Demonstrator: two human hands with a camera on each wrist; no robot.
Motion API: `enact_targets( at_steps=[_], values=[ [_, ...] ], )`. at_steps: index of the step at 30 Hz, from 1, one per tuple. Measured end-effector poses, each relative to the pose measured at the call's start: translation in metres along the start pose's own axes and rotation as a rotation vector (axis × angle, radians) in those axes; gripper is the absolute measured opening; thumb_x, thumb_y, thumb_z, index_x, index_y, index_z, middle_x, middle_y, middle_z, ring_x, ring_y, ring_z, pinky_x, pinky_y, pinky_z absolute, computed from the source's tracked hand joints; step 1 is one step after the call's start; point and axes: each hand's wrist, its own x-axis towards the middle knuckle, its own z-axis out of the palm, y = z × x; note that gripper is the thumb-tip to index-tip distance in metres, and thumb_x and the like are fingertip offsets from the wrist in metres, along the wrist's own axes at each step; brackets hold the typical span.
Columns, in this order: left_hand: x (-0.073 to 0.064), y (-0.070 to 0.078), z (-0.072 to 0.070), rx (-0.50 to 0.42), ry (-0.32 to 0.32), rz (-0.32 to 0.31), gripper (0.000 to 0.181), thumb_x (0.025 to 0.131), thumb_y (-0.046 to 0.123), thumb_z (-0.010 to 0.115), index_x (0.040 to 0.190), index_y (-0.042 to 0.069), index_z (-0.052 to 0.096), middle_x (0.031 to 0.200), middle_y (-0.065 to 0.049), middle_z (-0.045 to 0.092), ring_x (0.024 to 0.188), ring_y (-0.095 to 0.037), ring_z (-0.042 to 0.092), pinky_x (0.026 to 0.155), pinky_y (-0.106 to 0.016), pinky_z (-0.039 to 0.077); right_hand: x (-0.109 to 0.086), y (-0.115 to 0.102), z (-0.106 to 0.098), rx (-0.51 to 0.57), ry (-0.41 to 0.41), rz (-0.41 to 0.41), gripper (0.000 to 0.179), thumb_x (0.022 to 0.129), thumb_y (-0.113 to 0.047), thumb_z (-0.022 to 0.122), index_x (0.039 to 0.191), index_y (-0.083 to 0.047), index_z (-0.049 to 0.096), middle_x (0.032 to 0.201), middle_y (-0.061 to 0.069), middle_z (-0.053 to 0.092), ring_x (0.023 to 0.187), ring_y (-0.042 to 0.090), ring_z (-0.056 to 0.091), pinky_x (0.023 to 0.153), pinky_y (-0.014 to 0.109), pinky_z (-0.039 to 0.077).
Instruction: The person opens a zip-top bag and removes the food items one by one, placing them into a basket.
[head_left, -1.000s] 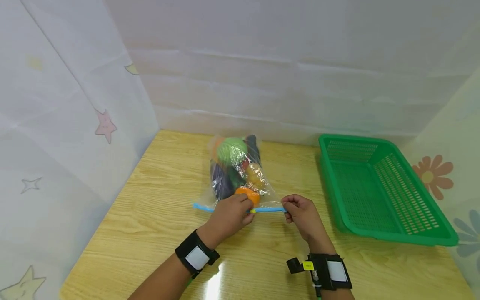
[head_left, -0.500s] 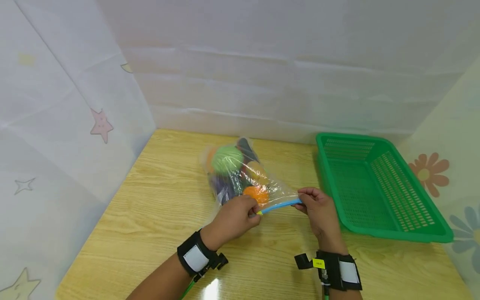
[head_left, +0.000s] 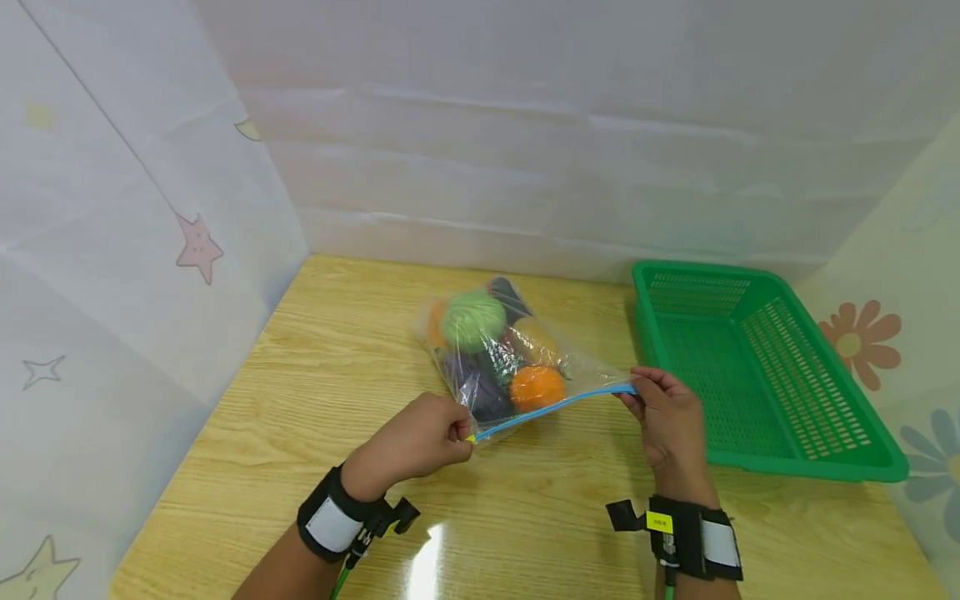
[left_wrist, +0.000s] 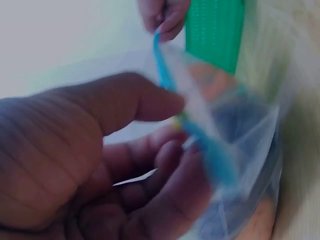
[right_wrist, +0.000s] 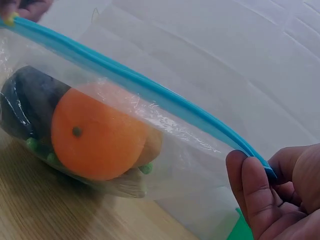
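Observation:
A clear zip bag lies on the table, its blue zip strip lifted and stretched between both hands. My left hand pinches the yellow slider at the strip's left part; the left wrist view is blurred there. At the strip's right end, my right hand pinches the corner between thumb and fingers. Through the plastic show an orange, a round pale-green vegetable, a yellowish item and dark purple pieces. Some contents are partly hidden behind others and by glare.
A green plastic basket with slotted sides stands at the right of the wooden table, close to my right hand. White patterned cloth hangs behind and at both sides.
The slider and my left hand have moved left along the strip, so more blue strip shows between my hands. My right hand has shifted right and slightly away, raising its corner.

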Motion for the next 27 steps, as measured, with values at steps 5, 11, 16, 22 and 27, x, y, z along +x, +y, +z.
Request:
enact_targets(
  at_steps=[5,11,16,22,27],
  values=[
    [-0.004,-0.007,-0.011,-0.014,-0.194,0.037,0.025,0.081,0.002,0.064,0.064,0.016,0.052,0.059,0.011,0.037,0.053,-0.005,0.031,0.055,-0.021,0.03,0.0,-0.005,-0.003,0.031,0.023,-0.001,0.012,0.096,0.002,0.059,0.093,-0.003,0.069,0.089,0.008,0.061,0.069,0.013,0.067,0.065,0.019,0.057],
    [0.0,-0.006,-0.008,-0.013,-0.328,0.108,0.029,0.079,0.003,0.065,0.06,0.019,0.049,0.055,0.012,0.034,0.051,-0.004,0.027,0.052,-0.02,0.026,0.001,-0.004,-0.005,0.048,0.004,-0.002,0.013,0.097,0.002,0.058,0.092,-0.003,0.069,0.089,0.008,0.06,0.069,0.013,0.066,0.066,0.019,0.057],
    [0.011,0.002,0.003,0.046,-0.182,0.133,0.026,0.089,0.02,0.073,0.068,0.02,0.057,0.059,0.013,0.045,0.052,-0.003,0.038,0.052,-0.019,0.034,0.001,-0.004,-0.008,0.071,-0.008,-0.011,0.011,0.096,0.001,0.06,0.092,-0.004,0.069,0.09,0.01,0.062,0.072,0.014,0.069,0.067,0.018,0.056],
    [0.031,0.018,0.026,0.198,0.102,0.122,0.019,0.091,0.032,0.074,0.091,0.015,0.067,0.076,0.009,0.058,0.065,-0.004,0.051,0.06,-0.022,0.045,-0.003,-0.005,-0.011,0.066,-0.045,-0.009,0.007,0.096,0.004,0.06,0.102,0.002,0.063,0.096,0.009,0.061,0.082,0.015,0.07,0.075,0.019,0.056],
    [0.043,0.024,0.042,0.266,0.161,0.169,0.012,0.091,0.021,0.073,0.083,0.015,0.065,0.072,0.007,0.051,0.062,-0.006,0.042,0.056,-0.02,0.036,-0.008,-0.002,-0.012,0.066,-0.109,-0.043,0.014,0.096,0.009,0.057,0.107,0.001,0.059,0.098,0.007,0.058,0.088,0.015,0.067,0.082,0.022,0.055]
  ],
)
